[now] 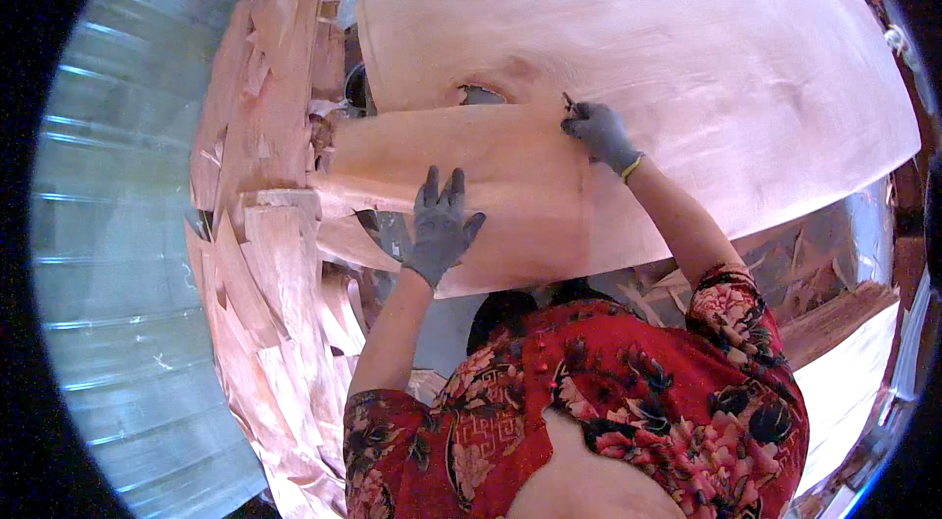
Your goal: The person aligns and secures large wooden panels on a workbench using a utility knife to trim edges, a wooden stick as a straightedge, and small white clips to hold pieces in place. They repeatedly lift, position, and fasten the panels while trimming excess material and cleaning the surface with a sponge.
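A smaller orange-tan sheet of wood veneer [520, 166] lies over a large pale veneer sheet [687, 58]. My left hand [442, 230], in a grey glove, lies on the smaller sheet near its left end, fingers spread. My right hand [601, 133], also in a grey glove with a yellow cuff, is at that sheet's far right corner. Its fingers are closed around a small dark tool [568, 105], whose tip points away from me; its exact kind is too small to make out. Just beyond the smaller sheet's far edge, a ragged hole [481, 95] shows in the large sheet.
Stacked veneer strips and torn scraps [280, 264] run along the left side. Beyond them rises a ribbed, greenish translucent wall [137, 254]. More broken veneer pieces [805, 264] lie at the right, beside a pale stack [849, 372]. Another gap [392, 230] opens beside my left hand.
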Demonstrator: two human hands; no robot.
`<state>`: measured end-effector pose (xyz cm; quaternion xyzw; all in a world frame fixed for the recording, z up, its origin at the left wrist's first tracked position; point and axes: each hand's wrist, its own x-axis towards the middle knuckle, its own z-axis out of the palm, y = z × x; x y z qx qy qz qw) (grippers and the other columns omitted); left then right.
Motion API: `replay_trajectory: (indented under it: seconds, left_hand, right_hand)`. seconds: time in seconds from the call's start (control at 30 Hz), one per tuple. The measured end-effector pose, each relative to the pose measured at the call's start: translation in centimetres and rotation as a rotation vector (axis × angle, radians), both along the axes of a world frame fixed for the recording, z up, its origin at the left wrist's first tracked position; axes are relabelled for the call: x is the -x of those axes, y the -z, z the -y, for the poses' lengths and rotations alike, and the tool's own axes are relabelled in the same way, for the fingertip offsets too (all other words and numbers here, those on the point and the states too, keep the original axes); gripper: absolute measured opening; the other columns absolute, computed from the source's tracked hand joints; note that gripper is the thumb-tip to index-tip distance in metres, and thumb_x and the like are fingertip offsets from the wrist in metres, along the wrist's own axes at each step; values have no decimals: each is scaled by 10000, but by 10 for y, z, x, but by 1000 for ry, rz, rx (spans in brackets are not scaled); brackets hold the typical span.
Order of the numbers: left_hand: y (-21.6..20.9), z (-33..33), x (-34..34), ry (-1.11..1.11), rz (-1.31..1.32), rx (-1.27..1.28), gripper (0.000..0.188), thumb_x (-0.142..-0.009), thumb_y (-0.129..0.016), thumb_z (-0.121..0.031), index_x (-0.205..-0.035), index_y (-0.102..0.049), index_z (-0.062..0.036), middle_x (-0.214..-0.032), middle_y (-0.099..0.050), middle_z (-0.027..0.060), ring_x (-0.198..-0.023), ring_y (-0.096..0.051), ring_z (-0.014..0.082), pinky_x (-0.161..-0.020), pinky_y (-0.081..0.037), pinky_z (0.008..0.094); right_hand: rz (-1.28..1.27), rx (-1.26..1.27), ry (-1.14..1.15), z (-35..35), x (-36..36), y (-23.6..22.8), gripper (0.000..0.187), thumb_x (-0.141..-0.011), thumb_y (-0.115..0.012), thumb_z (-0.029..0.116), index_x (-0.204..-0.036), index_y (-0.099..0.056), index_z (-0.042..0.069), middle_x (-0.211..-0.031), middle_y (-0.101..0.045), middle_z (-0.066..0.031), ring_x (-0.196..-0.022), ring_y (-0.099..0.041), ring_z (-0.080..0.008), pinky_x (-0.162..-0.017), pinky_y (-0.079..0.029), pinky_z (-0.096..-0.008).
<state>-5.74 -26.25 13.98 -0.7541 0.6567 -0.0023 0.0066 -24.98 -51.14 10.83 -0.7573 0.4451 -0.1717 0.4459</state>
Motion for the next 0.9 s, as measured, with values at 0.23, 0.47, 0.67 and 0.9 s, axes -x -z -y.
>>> replay_trajectory:
  seconds: [0.23, 0.47, 0.67, 0.9]
  left_hand:
    - [-14, 27, -46, -90, -228, 227, 801, -778, -627, -335, -1356, -231, 53, -1295, -444, 186, -1290, -252, 394, -1023, -260, 439]
    - [-7, 36, -77, -287, -103, 254, 866, -779, -611, -385, -1376, -160, 52, -1337, -331, 269, -1318, -169, 417, -1056, -189, 467]
    - [-5, 61, -72, -247, -142, 144, 872, -763, -632, -375, -1381, -170, 32, -1410, -187, 271, -1321, -148, 423, -1045, -188, 494]
    - [16, 91, -67, -226, -197, 383, 867, -751, -639, -389, -1373, -202, 28, -1409, -185, 273, -1292, -205, 423, -1023, -211, 517]
  right_hand:
    - [-47, 140, -107, 65, 3, 1, 292, -749, -629, 241, -962, -640, 42, -837, -655, -160, -730, -635, -275, -664, -492, -367]
    - [-202, -106, -41, 128, 113, -51, 318, -794, -651, 170, -1074, -611, 24, -714, -572, 40, -567, -448, -31, -488, -401, -203]
    - [-117, -49, 197, 170, 162, -40, 119, -802, -645, 182, -863, -636, 80, -595, -501, 71, -438, -374, -21, -373, -291, -199]
    - [-96, 65, 125, 200, 119, -26, 176, -799, -654, 204, -873, -634, 45, -605, -510, 54, -455, -362, -32, -392, -298, -216]
